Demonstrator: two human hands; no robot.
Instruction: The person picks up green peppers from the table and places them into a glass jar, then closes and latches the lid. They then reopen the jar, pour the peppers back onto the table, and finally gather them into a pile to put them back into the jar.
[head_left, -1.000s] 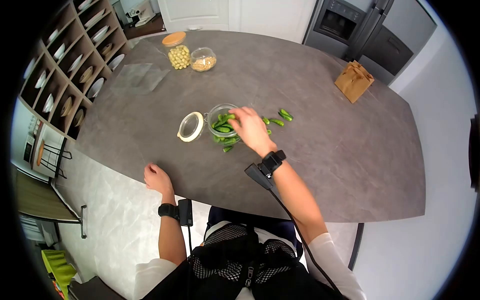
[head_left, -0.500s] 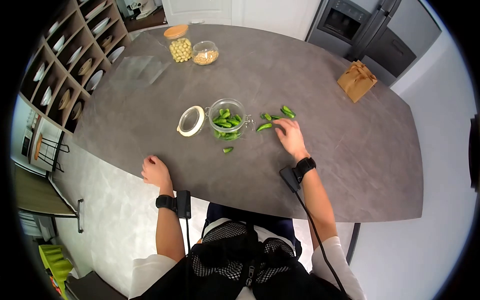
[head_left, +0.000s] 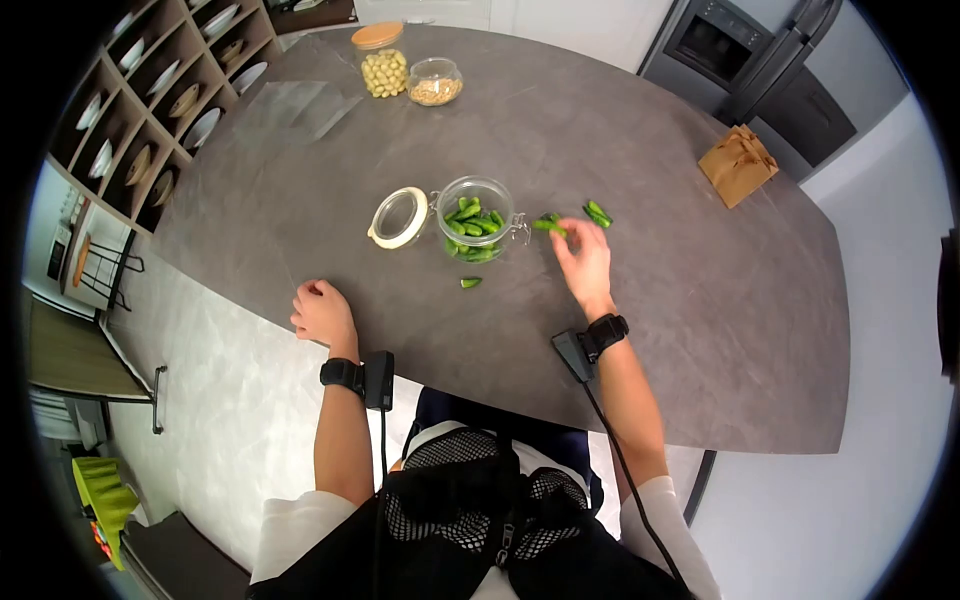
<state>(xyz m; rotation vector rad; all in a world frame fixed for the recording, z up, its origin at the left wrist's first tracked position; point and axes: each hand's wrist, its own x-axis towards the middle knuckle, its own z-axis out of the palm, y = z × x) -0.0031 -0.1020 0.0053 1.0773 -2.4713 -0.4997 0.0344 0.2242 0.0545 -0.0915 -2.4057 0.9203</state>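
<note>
My right hand [head_left: 586, 262] is right of the glass jar, its fingertips pinched on a green pepper [head_left: 548, 226], with other pepper pieces just behind it. More green peppers [head_left: 598, 214] lie beyond the hand to the right. The open glass jar [head_left: 475, 215] holds several green peppers, and its lid [head_left: 398, 218] hangs open on the left side. One small pepper piece [head_left: 470, 283] lies on the table in front of the jar. My left hand [head_left: 323, 315] rests at the near left table edge with its fingers curled, nothing visible in them.
At the back left of the grey table [head_left: 680, 330] stand a jar of pale round items with a wooden lid [head_left: 384, 72] and a small glass bowl [head_left: 435, 84]. A clear plastic sheet [head_left: 300, 112] lies left of them. A brown paper bag [head_left: 738, 166] is at the right.
My right fingers have closed on the pepper near the jar and lifted it slightly. The view has shifted a little, while my left hand stays near the edge.
</note>
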